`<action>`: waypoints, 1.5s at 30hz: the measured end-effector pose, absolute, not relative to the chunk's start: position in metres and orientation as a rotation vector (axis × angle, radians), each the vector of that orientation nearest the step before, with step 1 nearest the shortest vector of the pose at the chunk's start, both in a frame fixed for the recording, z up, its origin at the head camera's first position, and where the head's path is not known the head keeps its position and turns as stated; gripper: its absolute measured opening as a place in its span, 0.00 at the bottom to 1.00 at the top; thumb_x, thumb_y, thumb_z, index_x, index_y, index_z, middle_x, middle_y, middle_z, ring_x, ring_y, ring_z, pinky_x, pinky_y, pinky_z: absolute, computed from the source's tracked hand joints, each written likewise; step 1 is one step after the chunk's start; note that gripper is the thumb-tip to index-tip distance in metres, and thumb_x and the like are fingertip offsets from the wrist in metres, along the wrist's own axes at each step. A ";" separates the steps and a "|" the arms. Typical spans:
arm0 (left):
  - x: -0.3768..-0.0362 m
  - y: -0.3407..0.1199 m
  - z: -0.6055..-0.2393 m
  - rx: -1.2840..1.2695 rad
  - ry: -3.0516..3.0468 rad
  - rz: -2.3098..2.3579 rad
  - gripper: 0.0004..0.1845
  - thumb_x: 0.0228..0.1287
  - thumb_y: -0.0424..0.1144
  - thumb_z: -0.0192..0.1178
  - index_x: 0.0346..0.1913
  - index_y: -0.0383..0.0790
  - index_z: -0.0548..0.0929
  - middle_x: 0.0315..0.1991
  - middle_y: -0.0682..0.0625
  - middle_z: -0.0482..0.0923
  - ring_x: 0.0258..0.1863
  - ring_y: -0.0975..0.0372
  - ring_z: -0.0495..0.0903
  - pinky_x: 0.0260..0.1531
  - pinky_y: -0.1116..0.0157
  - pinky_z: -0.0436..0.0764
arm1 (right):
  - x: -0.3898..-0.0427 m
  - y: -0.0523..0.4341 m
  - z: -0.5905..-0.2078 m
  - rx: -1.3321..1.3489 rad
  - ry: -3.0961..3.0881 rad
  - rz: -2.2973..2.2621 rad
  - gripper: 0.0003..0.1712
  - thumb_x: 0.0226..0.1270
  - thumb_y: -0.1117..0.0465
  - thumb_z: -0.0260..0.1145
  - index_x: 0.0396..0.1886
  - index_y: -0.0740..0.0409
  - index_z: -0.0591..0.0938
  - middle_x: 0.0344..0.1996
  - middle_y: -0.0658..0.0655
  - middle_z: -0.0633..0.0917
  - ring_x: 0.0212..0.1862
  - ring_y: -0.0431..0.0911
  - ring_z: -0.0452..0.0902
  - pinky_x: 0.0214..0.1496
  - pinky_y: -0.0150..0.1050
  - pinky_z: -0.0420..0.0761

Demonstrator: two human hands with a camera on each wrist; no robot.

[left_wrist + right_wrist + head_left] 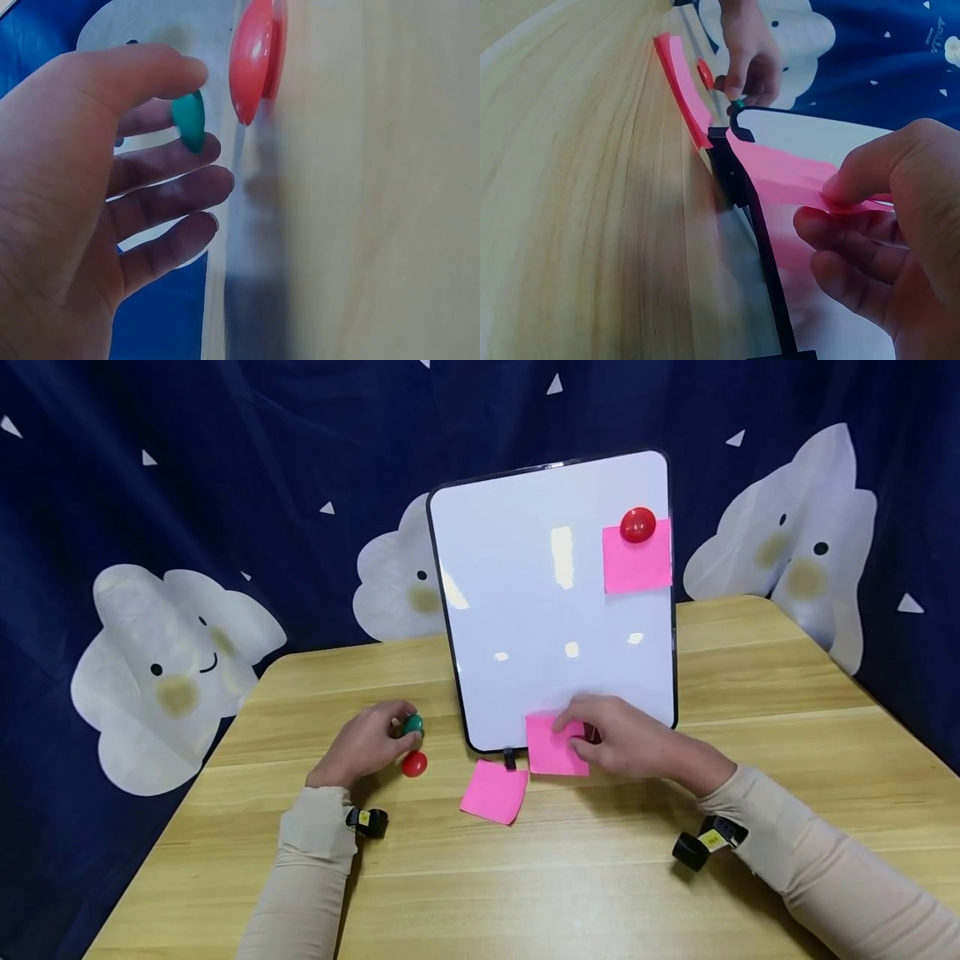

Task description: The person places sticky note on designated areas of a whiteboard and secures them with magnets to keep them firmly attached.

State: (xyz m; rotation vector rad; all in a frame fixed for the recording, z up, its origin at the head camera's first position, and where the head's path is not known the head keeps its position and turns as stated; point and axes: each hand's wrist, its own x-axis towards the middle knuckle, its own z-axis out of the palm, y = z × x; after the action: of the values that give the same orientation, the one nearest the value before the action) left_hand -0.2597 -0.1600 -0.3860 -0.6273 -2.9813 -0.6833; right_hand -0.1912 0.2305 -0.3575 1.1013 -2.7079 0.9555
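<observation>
My left hand point(367, 745) pinches a green round magnet point(189, 120) between thumb and fingers, left of the whiteboard. Close by, a red round magnet point(414, 764) lies on the table. My right hand point(626, 739) grips a pink sticky note point(551, 752) by its right side, in front of the whiteboard's lower edge. In the right wrist view, thumb and index finger hold the edge of this note point(795, 176). The whiteboard point(517, 610) stands tilted back on the table. At its upper right, another red magnet point(638, 525) sits over a pink note point(637, 567).
A further pink note point(494, 792), or small stack of them, lies on the wooden table point(480, 893) below the board, next to a black foot point(510, 758) of the stand. Behind the table hangs a dark blue curtain point(300, 435) with white clouds.
</observation>
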 end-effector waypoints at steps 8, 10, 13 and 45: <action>-0.259 -0.159 -0.383 -0.685 -2.879 -0.618 0.19 0.66 0.47 0.65 0.57 0.44 0.83 0.43 0.53 0.81 0.34 0.61 0.78 0.37 0.58 0.79 | -0.191 0.230 -0.355 1.069 -2.673 0.993 0.15 0.61 0.74 0.66 0.46 0.57 0.85 0.32 0.46 0.77 0.33 0.41 0.71 0.32 0.34 0.76; -0.259 -0.159 -0.382 -0.700 -2.848 -0.608 0.17 0.66 0.47 0.65 0.55 0.45 0.84 0.42 0.53 0.81 0.32 0.61 0.77 0.34 0.60 0.78 | -0.192 0.230 -0.354 1.062 -2.655 0.997 0.15 0.61 0.75 0.67 0.46 0.58 0.85 0.33 0.48 0.78 0.33 0.41 0.71 0.33 0.34 0.76; -0.259 -0.158 -0.381 -0.707 -2.829 -0.601 0.15 0.66 0.47 0.65 0.52 0.46 0.84 0.39 0.55 0.81 0.30 0.63 0.77 0.33 0.61 0.77 | -0.192 0.231 -0.354 1.059 -2.618 1.004 0.16 0.61 0.75 0.67 0.47 0.59 0.86 0.34 0.49 0.79 0.33 0.41 0.71 0.33 0.34 0.76; -0.253 -0.147 -0.373 -0.772 -2.637 -0.619 0.17 0.65 0.47 0.66 0.53 0.43 0.82 0.39 0.55 0.82 0.29 0.65 0.78 0.28 0.64 0.77 | -0.192 0.239 -0.349 0.874 -2.564 1.002 0.18 0.61 0.75 0.68 0.50 0.59 0.87 0.39 0.51 0.85 0.35 0.44 0.74 0.35 0.36 0.78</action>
State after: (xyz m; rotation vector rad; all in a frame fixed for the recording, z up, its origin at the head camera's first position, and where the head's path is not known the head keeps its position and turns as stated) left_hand -0.2529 -0.1472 -0.3734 -0.7718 -2.6366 -0.6190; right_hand -0.1919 0.2390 -0.3487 0.8744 -2.5644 1.0017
